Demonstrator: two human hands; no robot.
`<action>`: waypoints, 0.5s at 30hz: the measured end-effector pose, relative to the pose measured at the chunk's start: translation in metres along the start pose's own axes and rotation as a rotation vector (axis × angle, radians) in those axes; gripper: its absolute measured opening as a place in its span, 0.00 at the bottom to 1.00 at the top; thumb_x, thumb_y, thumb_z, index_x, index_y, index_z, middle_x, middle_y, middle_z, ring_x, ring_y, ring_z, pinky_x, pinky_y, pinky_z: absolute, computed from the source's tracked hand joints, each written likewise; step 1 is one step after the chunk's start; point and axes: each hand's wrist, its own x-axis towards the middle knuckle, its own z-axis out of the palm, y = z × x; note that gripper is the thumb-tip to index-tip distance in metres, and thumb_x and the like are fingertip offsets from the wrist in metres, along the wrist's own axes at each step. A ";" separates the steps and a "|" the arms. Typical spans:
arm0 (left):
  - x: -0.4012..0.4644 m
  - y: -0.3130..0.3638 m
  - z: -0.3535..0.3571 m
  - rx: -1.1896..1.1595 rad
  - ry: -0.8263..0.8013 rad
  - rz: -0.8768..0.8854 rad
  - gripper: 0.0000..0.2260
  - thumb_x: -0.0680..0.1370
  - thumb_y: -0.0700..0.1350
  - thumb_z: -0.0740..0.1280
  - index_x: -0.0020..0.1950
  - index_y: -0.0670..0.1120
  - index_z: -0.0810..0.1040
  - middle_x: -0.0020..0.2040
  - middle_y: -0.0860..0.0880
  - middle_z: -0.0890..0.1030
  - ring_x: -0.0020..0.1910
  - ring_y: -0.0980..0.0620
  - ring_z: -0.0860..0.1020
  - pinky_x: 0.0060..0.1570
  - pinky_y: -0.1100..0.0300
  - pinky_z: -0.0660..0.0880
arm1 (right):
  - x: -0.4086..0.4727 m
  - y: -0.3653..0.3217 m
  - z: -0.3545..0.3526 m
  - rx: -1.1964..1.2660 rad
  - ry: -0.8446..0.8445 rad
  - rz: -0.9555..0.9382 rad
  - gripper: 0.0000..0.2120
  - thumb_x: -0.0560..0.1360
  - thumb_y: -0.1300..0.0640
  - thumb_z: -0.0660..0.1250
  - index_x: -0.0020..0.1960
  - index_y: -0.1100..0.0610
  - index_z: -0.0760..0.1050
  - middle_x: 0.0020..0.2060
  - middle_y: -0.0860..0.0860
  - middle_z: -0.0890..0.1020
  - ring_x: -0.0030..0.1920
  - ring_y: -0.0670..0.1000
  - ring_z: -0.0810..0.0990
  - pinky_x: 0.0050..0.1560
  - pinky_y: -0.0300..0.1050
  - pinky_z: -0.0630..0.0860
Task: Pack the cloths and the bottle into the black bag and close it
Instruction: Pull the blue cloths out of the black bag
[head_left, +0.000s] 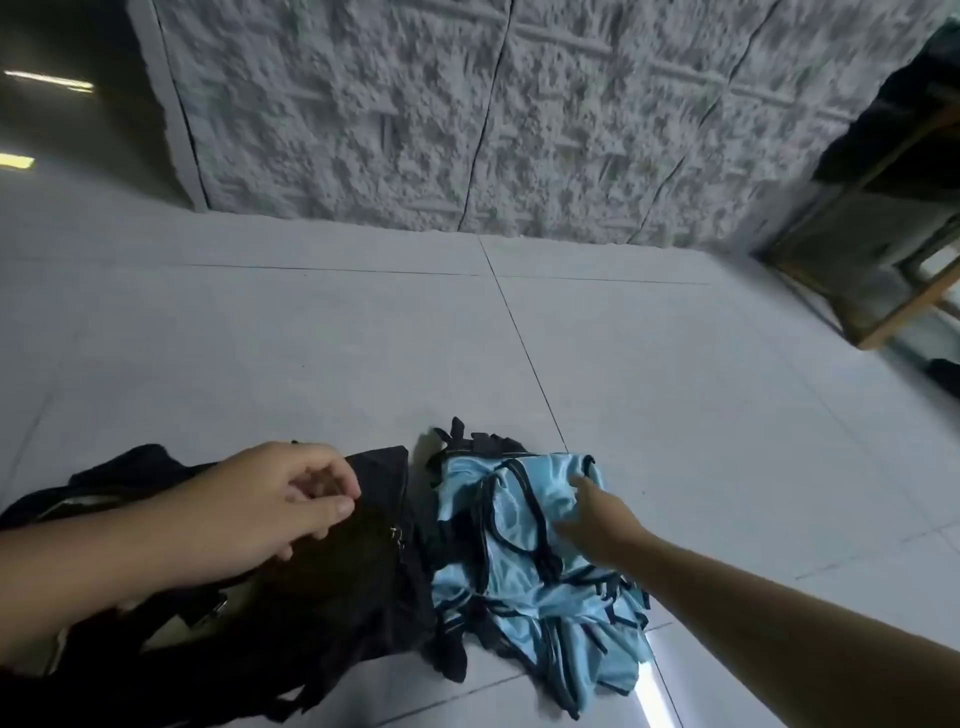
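From the head camera, the view looks down on a pale tiled floor (675, 395) that runs out to a rough white textured wall (467, 119). The black bag (322, 582) lies slumped on the tiles at lower left, its mouth facing up and towards the person, with a small metal zip pull (397, 535) catching light on its right edge. Just beside it on the right, touching its side, sits a heap of light blue cloths (519, 545) edged in black trim, with a few dark straps poking out at the far end. No bottle shows anywhere in this view.

The left hand (270, 509) hangs over the bag's upper part, fingers curled in and thumb close to the fingertips. Whether it pinches the bag's fabric or holds nothing I cannot tell; the fingers hide what lies beneath them.

The right hand (592, 519) reaches out onto the cloth heap, its fingers pressed into the top blue piece. The fingertips sink among the folds, so I cannot tell whether they grasp the cloth or only rest on it.

Off to the right, against the wall, stands a wooden-framed piece of furniture (893, 249) with something dark draped on top. A bright streak of reflected light (654, 691) lies on the tile near the cloths' near corner.
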 end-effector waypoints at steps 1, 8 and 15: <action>0.001 -0.002 0.001 -0.002 -0.026 -0.013 0.09 0.79 0.45 0.71 0.45 0.60 0.82 0.44 0.56 0.84 0.44 0.52 0.85 0.37 0.56 0.81 | 0.002 0.004 0.003 0.021 0.049 0.003 0.36 0.78 0.54 0.69 0.81 0.51 0.56 0.53 0.48 0.81 0.44 0.46 0.81 0.43 0.41 0.81; -0.003 -0.006 -0.011 -0.091 0.009 -0.125 0.05 0.80 0.41 0.68 0.48 0.47 0.84 0.42 0.48 0.87 0.40 0.48 0.85 0.36 0.53 0.81 | 0.024 0.013 0.004 0.091 0.035 0.236 0.37 0.71 0.42 0.76 0.70 0.59 0.64 0.46 0.52 0.81 0.40 0.48 0.83 0.32 0.39 0.79; -0.007 -0.010 -0.018 -0.122 0.031 -0.161 0.06 0.80 0.40 0.68 0.46 0.47 0.85 0.42 0.47 0.87 0.40 0.47 0.86 0.37 0.51 0.81 | 0.038 0.016 -0.004 0.087 0.063 0.358 0.15 0.71 0.52 0.79 0.44 0.60 0.77 0.34 0.52 0.83 0.31 0.48 0.82 0.33 0.44 0.83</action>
